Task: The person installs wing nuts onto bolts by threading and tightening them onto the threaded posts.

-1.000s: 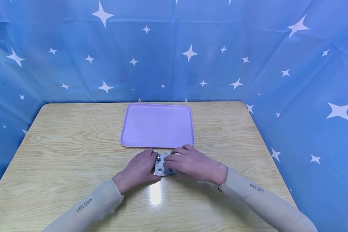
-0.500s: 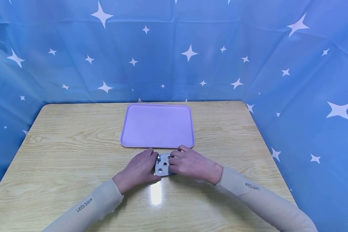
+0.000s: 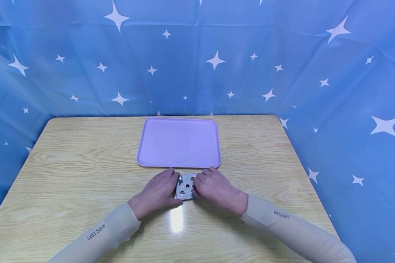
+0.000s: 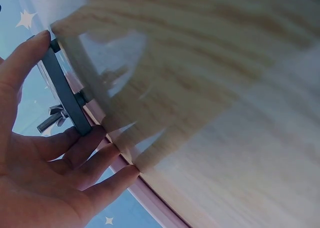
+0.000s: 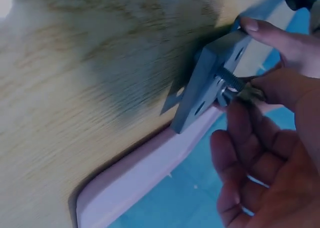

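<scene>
A flat metal plate (image 3: 186,190) with several holes lies in front of me, between both hands. My left hand (image 3: 156,191) holds its left end, thumb on the near edge and fingers at the far edge. In the left wrist view, a threaded bolt with a wing nut (image 4: 59,112) sticks out of the plate (image 4: 65,85) near the fingers. My right hand (image 3: 217,189) is at the plate's right end. The right wrist view shows its thumb and forefinger pinching another wing nut (image 5: 251,93) on a bolt (image 5: 230,78) that stands out of the plate.
A purple tray (image 3: 179,144) lies just beyond the plate on the wood-grain table (image 3: 85,157). A blue cloth (image 3: 184,73) with white stars hangs behind and at the sides.
My right hand has drawn slightly back to the right, its fingers curling in and uncovering more of the plate's holes. The left hand and the plate stay in place.
</scene>
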`<state>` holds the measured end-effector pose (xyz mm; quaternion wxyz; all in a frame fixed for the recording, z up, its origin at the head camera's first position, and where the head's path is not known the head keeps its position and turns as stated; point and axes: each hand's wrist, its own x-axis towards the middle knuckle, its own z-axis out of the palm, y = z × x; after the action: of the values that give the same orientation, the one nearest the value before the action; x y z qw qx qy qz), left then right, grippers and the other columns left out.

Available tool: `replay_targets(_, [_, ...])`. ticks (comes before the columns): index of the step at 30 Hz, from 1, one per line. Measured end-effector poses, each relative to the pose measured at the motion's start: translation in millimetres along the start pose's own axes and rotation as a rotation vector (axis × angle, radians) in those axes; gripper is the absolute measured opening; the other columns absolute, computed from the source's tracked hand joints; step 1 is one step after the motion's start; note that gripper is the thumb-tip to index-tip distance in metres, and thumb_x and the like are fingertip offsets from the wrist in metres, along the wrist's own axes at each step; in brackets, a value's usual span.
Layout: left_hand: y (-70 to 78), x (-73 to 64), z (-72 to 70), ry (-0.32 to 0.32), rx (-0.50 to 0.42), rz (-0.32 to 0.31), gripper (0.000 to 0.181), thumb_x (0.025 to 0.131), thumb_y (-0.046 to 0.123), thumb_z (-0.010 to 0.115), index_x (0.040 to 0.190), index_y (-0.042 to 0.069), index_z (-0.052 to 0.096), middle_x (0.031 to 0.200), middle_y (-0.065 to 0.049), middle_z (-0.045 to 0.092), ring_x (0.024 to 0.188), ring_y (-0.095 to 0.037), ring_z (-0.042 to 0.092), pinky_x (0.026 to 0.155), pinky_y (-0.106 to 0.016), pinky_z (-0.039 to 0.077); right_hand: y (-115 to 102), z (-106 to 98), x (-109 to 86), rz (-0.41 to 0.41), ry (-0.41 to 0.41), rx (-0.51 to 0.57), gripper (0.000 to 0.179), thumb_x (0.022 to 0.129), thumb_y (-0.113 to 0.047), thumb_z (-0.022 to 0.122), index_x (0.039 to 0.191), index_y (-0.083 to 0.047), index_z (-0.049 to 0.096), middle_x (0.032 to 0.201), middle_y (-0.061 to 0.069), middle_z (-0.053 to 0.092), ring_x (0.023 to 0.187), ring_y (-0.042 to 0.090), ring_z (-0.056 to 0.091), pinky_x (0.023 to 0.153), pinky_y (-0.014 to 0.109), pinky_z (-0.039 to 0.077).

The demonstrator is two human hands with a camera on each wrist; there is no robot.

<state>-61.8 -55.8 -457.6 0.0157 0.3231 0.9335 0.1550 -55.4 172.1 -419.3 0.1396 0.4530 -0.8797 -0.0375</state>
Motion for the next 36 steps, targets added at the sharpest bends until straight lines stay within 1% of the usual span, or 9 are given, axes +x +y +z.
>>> replay_targets(2, [-0.3, 0.2, 0.4, -0.001, 0.003, 0.003, 0.064, 0.065, 0.046, 0.091, 0.101, 0.006, 0.059, 0.087, 0.001, 0.044, 0.07, -0.014, 0.043, 0.06, -0.032, 0.043, 2, -3, -0.5, 0.022, -0.035, 0.044, 0.03, 0.092, -0.041, 0.075, 0.086, -0.013, 0.067, 0.082, -0.001, 0.066, 0.071, 0.019, 0.058, 0.067, 0.033, 0.042])
replay_targets(5, [-0.9, 0.2, 0.6, 0.0, 0.01, 0.009, 0.064, 0.065, 0.047, 0.092, 0.102, 0.005, 0.059, 0.087, 0.0, 0.044, 0.07, -0.014, 0.043, 0.06, -0.032, 0.043, 9, -12, -0.6, 0.004, -0.08, 0.129, 0.03, 0.094, -0.041, 0.075, 0.106, -0.014, 0.072, 0.103, -0.001, 0.07, 0.093, 0.02, 0.064, 0.079, 0.037, 0.048])
replay_targets(7, [-1.4, 0.0, 0.2, -0.001, 0.016, 0.014, 0.064, 0.066, 0.047, 0.092, 0.102, 0.005, 0.059, 0.087, 0.0, 0.045, 0.07, -0.014, 0.043, 0.061, -0.032, 0.044, 15, -18, -0.7, -0.067, -0.101, 0.161, 0.03, 0.095, -0.033, 0.075, 0.12, -0.018, 0.071, 0.12, -0.004, 0.069, 0.109, 0.019, 0.063, 0.086, 0.039, 0.048])
replay_targets(9, [-1.9, 0.0, 0.2, 0.0, 0.018, 0.017, 0.064, 0.066, 0.046, 0.092, 0.102, 0.005, 0.059, 0.087, 0.0, 0.045, 0.07, -0.014, 0.044, 0.061, -0.033, 0.044, 19, -21, -0.8, -0.175, -0.106, 0.153, 0.032, 0.095, -0.023, 0.075, 0.127, -0.021, 0.07, 0.13, -0.008, 0.067, 0.12, 0.018, 0.06, 0.091, 0.039, 0.048])
replay_targets(12, [-2.3, 0.3, 0.2, -0.001, 0.021, 0.019, 0.063, 0.065, 0.046, 0.092, 0.101, 0.006, 0.059, 0.087, 0.0, 0.045, 0.069, -0.014, 0.044, 0.061, -0.033, 0.044, 21, -21, -2.1, -0.296, -0.108, 0.089, 0.036, 0.093, -0.016, 0.077, 0.127, -0.024, 0.07, 0.133, -0.012, 0.066, 0.124, 0.017, 0.059, 0.09, 0.037, 0.048])
replay_targets(14, [-2.4, 0.8, 0.6, -0.001, 0.018, 0.018, 0.062, 0.065, 0.046, 0.092, 0.1, 0.006, 0.059, 0.087, 0.0, 0.045, 0.069, -0.014, 0.044, 0.061, -0.033, 0.044, 20, -20, -2.9, -0.317, -0.109, 0.047, 0.035, 0.091, -0.017, 0.078, 0.124, -0.024, 0.072, 0.13, -0.012, 0.067, 0.122, 0.016, 0.06, 0.09, 0.036, 0.048])
replay_targets(18, [-2.1, 1.1, 0.5, -0.007, 0.014, 0.015, 0.062, 0.065, 0.046, 0.091, 0.099, 0.006, 0.058, 0.087, 0.0, 0.045, 0.068, -0.014, 0.044, 0.061, -0.033, 0.044, 18, -16, -2.9, -0.287, -0.119, 0.024, 0.031, 0.09, -0.02, 0.08, 0.119, -0.024, 0.074, 0.122, -0.013, 0.07, 0.116, 0.015, 0.062, 0.088, 0.034, 0.047])
replay_targets(25, [-1.9, 1.2, 1.5, -0.015, 0.006, 0.009, 0.063, 0.064, 0.047, 0.092, 0.1, 0.007, 0.058, 0.087, 0.0, 0.045, 0.068, -0.014, 0.043, 0.06, -0.033, 0.044, 15, -7, -2.5, -0.237, -0.048, 0.039, 0.01, 0.089, -0.02, 0.08, 0.097, -0.024, 0.075, 0.098, -0.01, 0.071, 0.1, 0.016, 0.064, 0.086, 0.035, 0.045])
replay_targets(36, [-0.7, 1.0, 1.6, -0.014, 0.013, 0.006, 0.063, 0.064, 0.046, 0.091, 0.1, 0.007, 0.058, 0.087, 0.0, 0.044, 0.068, -0.014, 0.043, 0.06, -0.032, 0.044, -3, -1, -1.1, 0.004, 0.008, 0.113, 0.012, 0.089, -0.024, 0.082, 0.086, -0.017, 0.073, 0.079, -0.004, 0.067, 0.068, 0.017, 0.058, 0.064, 0.032, 0.04])
